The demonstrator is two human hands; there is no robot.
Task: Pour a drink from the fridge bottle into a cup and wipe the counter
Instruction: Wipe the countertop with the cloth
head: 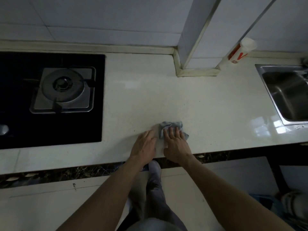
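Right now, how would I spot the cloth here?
Find the pale counter between the black gas hob and the steel sink. Near its front edge, a crumpled grey-blue cloth lies pressed under the right hand, the only fabric on the counter.

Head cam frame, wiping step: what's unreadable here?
Head view only.
- cloth: near part is under the right hand; wet or dry unclear.
- cup: far and blurred; contents and print unreadable.
- sink: cut off by the right edge.
- hob: cut off by the left edge, in shadow.
- Bottle: not in frame.
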